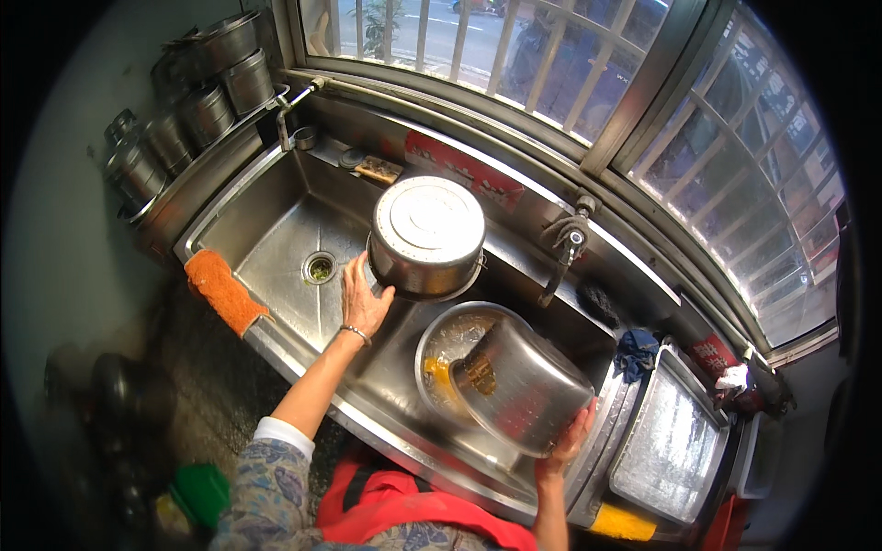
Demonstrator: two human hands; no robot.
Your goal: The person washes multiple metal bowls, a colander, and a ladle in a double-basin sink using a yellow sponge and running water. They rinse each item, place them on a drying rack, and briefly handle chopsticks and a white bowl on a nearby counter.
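Observation:
My left hand (365,296) is at the lower left edge of an upturned stainless steel pot (428,272), thumb and fingers apart. Whether it grips the edge or only touches it is unclear. The pot's flat base faces up, above the divider between two sink basins. My right hand (573,435) holds the rim of a large, tilted stainless steel pot (527,382) in the right basin. Beneath that pot, partly covered, sits a round steel bowl (422,341) with water and something yellow (438,372) inside. The pot's inside is hidden from view.
Green scraps lie in the left basin's drain (320,268). An orange cloth (224,289) drapes over the left edge. A tap (561,265) reaches over the right basin. A metal tray (672,437) lies at right; steel containers (207,113) line a shelf at upper left.

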